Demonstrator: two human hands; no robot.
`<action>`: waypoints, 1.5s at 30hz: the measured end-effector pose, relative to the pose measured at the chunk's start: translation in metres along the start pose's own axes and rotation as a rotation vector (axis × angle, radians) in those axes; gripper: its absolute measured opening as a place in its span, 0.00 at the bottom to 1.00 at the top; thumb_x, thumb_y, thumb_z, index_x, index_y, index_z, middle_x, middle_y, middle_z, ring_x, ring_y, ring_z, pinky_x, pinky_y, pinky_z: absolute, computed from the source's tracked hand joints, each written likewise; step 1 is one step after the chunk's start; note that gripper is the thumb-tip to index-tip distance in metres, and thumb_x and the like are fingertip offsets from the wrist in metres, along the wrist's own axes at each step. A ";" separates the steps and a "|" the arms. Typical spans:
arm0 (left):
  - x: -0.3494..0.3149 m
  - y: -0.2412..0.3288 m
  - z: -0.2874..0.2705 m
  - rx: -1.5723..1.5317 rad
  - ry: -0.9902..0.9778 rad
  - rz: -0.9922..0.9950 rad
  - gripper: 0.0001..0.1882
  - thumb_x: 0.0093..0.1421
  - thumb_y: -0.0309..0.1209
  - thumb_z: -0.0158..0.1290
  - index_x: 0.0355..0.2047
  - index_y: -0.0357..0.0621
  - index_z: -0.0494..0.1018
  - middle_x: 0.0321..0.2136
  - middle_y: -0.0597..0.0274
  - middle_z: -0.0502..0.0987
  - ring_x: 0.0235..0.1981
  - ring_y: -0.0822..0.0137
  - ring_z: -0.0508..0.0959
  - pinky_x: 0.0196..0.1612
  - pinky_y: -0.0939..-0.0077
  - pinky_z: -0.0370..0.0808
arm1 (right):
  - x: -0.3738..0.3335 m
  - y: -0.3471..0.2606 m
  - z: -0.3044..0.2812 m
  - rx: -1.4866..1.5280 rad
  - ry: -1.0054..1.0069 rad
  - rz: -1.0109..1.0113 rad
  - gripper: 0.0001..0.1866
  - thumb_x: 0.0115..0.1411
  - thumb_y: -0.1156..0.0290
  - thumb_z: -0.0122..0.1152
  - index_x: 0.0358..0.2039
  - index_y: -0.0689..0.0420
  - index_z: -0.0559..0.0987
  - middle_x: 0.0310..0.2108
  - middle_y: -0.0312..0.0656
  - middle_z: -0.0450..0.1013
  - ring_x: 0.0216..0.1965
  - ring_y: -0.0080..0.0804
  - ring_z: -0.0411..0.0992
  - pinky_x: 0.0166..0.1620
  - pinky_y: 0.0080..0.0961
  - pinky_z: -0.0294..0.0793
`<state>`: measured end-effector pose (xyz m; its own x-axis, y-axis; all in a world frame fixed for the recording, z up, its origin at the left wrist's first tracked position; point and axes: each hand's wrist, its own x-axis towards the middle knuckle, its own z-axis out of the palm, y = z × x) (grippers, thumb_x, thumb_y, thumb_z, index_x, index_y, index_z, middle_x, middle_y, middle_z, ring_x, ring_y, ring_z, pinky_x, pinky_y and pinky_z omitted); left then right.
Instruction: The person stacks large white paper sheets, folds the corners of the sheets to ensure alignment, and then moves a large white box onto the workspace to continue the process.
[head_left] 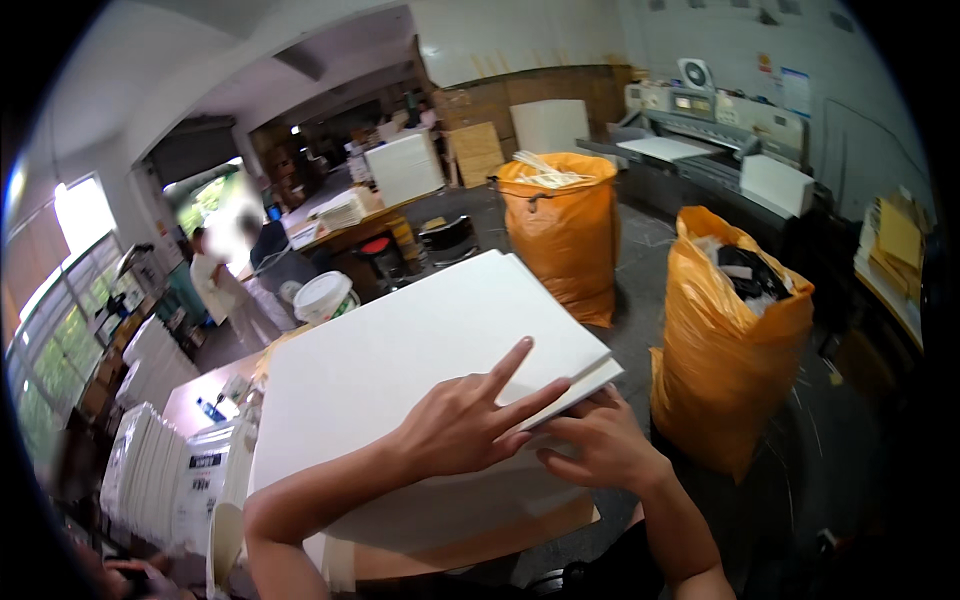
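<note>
A workshop: windows at far left, a white bucket [325,296] on a cluttered bench, two stuffed orange sacks [565,225] on the grey floor right. The big white paper stack [400,360] lies centre. The left hand [465,425] rests spread-fingered atop it; the right hand [595,445] curls under its corner edge.

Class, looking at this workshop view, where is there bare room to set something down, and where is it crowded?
The far half of the white sheet stack, beyond the left hand, is bare. So is the grey floor between the two orange sacks. The near right corner is crowded: both hands, the right hand at the edge.
</note>
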<state>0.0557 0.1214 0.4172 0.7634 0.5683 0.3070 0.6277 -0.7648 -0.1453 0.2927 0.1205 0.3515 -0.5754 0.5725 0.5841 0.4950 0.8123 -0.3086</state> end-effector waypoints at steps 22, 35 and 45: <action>0.008 -0.010 0.003 -0.055 0.029 -0.132 0.40 0.61 0.34 0.58 0.72 0.56 0.56 0.58 0.42 0.71 0.39 0.49 0.84 0.40 0.60 0.83 | 0.023 0.012 -0.052 0.086 0.140 0.533 0.23 0.67 0.57 0.61 0.23 0.62 0.72 0.21 0.51 0.73 0.23 0.49 0.74 0.30 0.42 0.70; 0.007 -0.013 -0.022 -0.247 0.044 -0.108 0.34 0.47 0.48 0.73 0.56 0.65 0.78 0.61 0.41 0.70 0.44 0.47 0.84 0.46 0.58 0.82 | 0.040 0.028 -0.010 1.408 0.495 0.631 0.20 0.69 0.64 0.57 0.18 0.52 0.68 0.16 0.31 0.65 0.16 0.21 0.66 0.20 0.20 0.61; 0.009 -0.018 -0.023 -0.299 0.015 -0.106 0.37 0.44 0.45 0.75 0.57 0.67 0.78 0.60 0.43 0.71 0.45 0.48 0.84 0.46 0.60 0.82 | 0.036 0.030 -0.015 1.348 0.419 0.640 0.21 0.68 0.62 0.58 0.18 0.52 0.68 0.15 0.32 0.65 0.16 0.22 0.68 0.20 0.19 0.61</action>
<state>0.0477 0.1329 0.4445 0.6925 0.6466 0.3200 0.6293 -0.7583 0.1703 0.2968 0.1638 0.3741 -0.1730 0.9673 0.1857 -0.4864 0.0800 -0.8701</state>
